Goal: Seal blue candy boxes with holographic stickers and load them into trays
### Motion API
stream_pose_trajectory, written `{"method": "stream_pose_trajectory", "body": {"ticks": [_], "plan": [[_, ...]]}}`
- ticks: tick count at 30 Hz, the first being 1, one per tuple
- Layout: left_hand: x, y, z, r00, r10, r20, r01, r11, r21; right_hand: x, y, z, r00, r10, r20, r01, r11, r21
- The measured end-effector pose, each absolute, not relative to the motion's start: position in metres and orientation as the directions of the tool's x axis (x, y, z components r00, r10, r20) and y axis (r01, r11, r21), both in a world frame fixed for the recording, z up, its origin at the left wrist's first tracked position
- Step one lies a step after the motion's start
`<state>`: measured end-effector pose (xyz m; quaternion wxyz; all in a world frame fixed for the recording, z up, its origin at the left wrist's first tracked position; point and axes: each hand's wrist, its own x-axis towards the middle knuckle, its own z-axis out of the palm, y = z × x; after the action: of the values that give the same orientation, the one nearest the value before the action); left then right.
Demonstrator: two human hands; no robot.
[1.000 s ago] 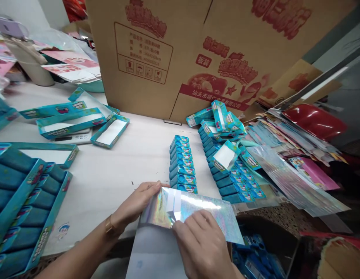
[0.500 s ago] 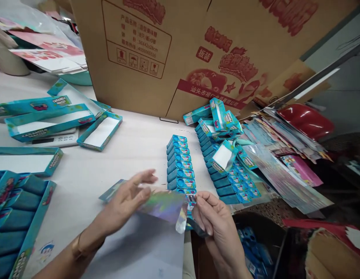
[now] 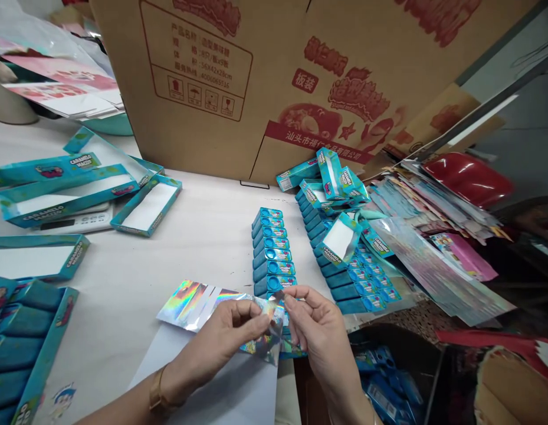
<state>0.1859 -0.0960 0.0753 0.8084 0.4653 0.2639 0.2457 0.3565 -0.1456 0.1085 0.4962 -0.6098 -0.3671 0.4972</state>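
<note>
White sheet: slants beneath the left forearm at the near edge, a plain white sheet (image 3: 251, 389) partly hidden by the arm.
Left hand: the left hand (image 3: 225, 336), bracelet (image 3: 156, 391) at the wrist, curls its fingers, thumb and forefinger pinching the shiny sheet near its right end.
Right hand: the right hand (image 3: 320, 330) closes thumb and forefinger on the far corner of that same end; the other fingers are bent.
Shiny sheet: the holographic sheet (image 3: 189, 304) lies over the white sheet's far part, stretching left from between the hands, rainbow-bright at its left end, silvery and creased at its right.
Dark bin: near right, a dark bin (image 3: 422, 348) holds loose blue pieces (image 3: 391, 389).
Filled tray: near left, a blue tray (image 3: 39, 378) holds blue boxes side by side.
Box row: just beyond the hands, a row of small blue boxes (image 3: 274, 254) runs away across the white table (image 3: 203, 236).
Right stack: more blue boxes (image 3: 344, 289) sit right of the row, open trays (image 3: 342, 239) heaped on them.
Left trays: farther left, open blue trays (image 3: 145, 206) lie loosely, some over a pale device (image 3: 85, 221).
Carton: a printed cardboard carton (image 3: 203, 136) stands at the far side.
</note>
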Motion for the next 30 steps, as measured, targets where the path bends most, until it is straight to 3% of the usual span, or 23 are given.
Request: {"method": "stream_pose_trajectory", "body": {"ticks": [9, 17, 20, 26, 30], "plan": [[0.196, -0.091, 0.073, 0.680, 0.687, -0.258, -0.004, 0.355, 0.935, 0.355, -0.145, 0.107, 0.380, 0.917, -0.124, 0.179, -0.205, -0.962], [0.189, -0.067, 0.073, 0.788, 0.529, -0.315, 0.020, 0.489, 0.872, 0.380, -0.145, 0.111, 0.149, 0.925, -0.350, -0.026, -0.350, -0.936], [0.189, -0.060, 0.065, 0.783, 0.531, -0.324, -0.041, 0.564, 0.825, 0.398, -0.142, 0.117, 0.175, 0.926, -0.335, -0.065, -0.329, -0.942], [0.206, -0.059, 0.050, 0.450, 0.795, -0.407, -0.361, 0.579, 0.731, 0.415, -0.122, 0.126, 0.288, 0.923, -0.255, -0.249, -0.184, -0.951], [0.215, -0.069, 0.045, 0.344, 0.851, -0.397, -0.367, 0.511, 0.777, 0.403, -0.104, 0.114, 0.247, 0.950, -0.192, -0.201, -0.143, -0.969]]}}
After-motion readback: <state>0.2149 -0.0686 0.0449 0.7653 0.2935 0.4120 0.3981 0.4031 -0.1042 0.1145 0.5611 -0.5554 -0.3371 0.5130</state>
